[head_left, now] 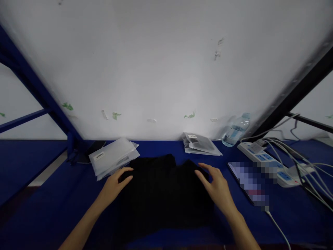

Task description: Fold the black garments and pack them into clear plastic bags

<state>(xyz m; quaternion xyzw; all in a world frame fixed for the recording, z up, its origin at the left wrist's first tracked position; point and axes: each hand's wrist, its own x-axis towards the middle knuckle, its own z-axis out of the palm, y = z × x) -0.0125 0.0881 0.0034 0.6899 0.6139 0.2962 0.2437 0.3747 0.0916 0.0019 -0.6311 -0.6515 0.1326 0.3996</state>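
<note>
A piece of black cloth [166,198], seemingly a garment, lies spread on the blue tabletop in front of me. Its dark folds hide its exact kind. At its upper left edge rests my left hand [116,184], thumb and index finger apart. My right hand [215,182] lies on the upper right side of the cloth, its thumb and index finger also parted. The other fingers of both hands are mostly hidden. Just beyond my left hand is a stack of frosted plastic bags [113,156] with a white label.
Another frosted bag [201,144] lies at the back, near a water bottle [236,130] by the wall. To the right are a phone [247,184] on a cable and a power strip [265,159] with several white cords. A blue frame post [47,90] stands left.
</note>
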